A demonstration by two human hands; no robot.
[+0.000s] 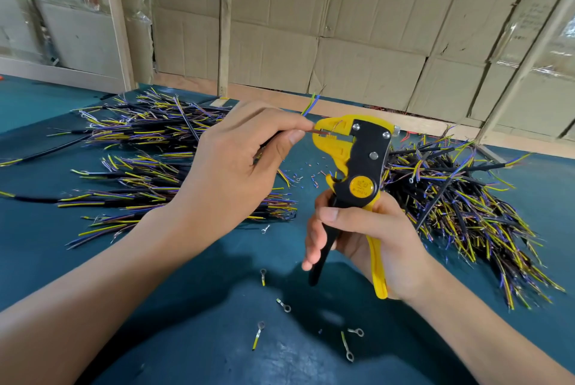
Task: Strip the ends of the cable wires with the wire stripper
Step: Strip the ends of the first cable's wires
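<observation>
A yellow-and-black wire stripper [357, 163] is held upright above the teal worktop [193, 291] by the right hand [367, 244], whose grip is clenched around the two handles — the yellow one lies against the palm, the black one under the fingers. A brown wire [322, 134] is pinched between thumb and forefinger of the left hand [242, 163], its end laid in the stripper's yellow jaws. A green-yellow and a blue wire [311, 104] of the same cable stick up past the left fingertips. Heaps of black cables with yellow and purple cores are spread on the worktop: one heap [149, 160] behind the left hand, another [460, 204] to the right of the stripper. Ring terminals [258, 335] and small insulation scraps [311, 173] are scattered between them.
</observation>
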